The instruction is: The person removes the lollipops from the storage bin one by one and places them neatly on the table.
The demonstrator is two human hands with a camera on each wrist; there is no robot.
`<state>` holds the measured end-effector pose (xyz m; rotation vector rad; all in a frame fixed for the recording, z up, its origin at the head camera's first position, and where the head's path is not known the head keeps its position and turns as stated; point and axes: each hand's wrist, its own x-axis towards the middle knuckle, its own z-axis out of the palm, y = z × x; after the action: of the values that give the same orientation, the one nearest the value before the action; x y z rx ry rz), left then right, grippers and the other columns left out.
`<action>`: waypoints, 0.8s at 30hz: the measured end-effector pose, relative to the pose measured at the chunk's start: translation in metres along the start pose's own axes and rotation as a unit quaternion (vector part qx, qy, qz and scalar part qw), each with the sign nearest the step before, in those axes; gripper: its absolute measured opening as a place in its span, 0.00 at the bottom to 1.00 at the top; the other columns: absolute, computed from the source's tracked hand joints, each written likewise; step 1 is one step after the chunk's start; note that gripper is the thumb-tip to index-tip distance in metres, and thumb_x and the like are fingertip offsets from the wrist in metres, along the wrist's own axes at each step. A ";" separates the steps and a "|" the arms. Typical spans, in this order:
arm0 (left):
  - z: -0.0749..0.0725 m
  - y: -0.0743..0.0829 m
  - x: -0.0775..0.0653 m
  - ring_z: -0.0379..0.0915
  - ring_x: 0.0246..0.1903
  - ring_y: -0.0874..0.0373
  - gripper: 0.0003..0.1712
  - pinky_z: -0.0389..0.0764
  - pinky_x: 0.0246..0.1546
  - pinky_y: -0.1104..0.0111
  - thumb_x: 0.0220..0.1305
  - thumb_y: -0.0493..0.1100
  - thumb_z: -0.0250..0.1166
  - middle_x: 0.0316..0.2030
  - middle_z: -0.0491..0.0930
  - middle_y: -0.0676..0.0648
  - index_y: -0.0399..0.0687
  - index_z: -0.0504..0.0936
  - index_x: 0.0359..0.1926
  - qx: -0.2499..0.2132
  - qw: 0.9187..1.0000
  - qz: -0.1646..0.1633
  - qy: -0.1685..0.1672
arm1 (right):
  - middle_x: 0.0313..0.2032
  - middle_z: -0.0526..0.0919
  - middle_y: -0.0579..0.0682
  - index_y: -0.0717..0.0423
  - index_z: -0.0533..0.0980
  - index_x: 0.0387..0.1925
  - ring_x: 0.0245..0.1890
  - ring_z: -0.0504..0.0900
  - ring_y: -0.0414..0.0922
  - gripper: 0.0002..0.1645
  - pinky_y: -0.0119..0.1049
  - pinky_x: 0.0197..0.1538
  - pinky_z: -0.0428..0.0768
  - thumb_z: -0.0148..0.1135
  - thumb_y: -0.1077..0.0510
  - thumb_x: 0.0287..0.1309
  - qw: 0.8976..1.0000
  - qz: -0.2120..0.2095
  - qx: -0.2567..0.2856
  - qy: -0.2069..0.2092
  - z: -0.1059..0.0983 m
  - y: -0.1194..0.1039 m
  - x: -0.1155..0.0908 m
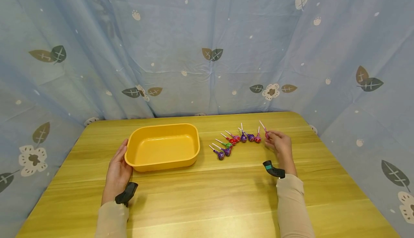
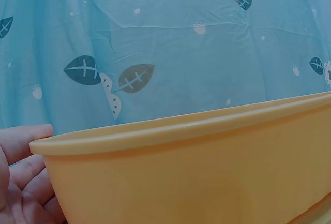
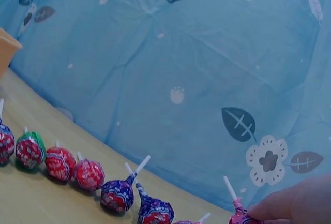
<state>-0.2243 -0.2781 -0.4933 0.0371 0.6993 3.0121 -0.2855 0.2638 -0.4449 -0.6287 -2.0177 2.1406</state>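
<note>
My left hand (image 1: 118, 171) rests against the left end of a yellow plastic basin (image 1: 161, 166). In the left wrist view its fingers (image 2: 28, 144) lie along the outer wall, one of them right at the rim. My right hand (image 1: 281, 144) pinches a pink-wrapped lollipop (image 1: 266, 134) at the right end of a curved row, its white stick pointing up and away. Beside that one lies another pink lollipop (image 1: 257, 139). Purple lollipops (image 3: 118, 195), a green one (image 3: 31, 150) and red ones (image 3: 60, 163) make up the rest of the row.
The basin's inside shows only its bare yellow floor. Everything stands on a wood-grain table (image 1: 207, 202). Behind the table's back edge hangs a blue curtain (image 1: 181, 51) with leaf and flower prints. A black camera band is on each wrist.
</note>
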 end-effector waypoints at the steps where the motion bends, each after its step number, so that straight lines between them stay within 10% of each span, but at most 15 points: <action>1: 0.000 0.000 0.000 0.54 0.68 0.63 0.24 0.61 0.65 0.70 0.75 0.37 0.49 0.61 0.72 0.53 0.52 0.67 0.70 0.000 1.000 0.000 -0.001 | 0.36 0.80 0.50 0.69 0.70 0.60 0.34 0.84 0.41 0.22 0.37 0.45 0.83 0.54 0.61 0.69 1.000 0.002 -0.010 0.004 0.000 0.000 0.000; 24: 0.002 0.001 0.001 0.50 0.69 0.64 0.33 0.60 0.65 0.70 0.75 0.37 0.49 0.62 0.70 0.55 0.55 0.51 0.76 -0.002 1.000 -0.004 0.005 | 0.39 0.80 0.59 0.64 0.78 0.51 0.19 0.73 0.40 0.22 0.31 0.22 0.72 0.58 0.50 0.66 0.962 -0.056 -0.259 0.062 0.007 0.021 0.001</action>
<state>-0.2248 -0.2778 -0.4911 0.0195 0.6928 3.0090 -0.2846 0.2559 -0.4656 -0.6674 -2.4816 1.4671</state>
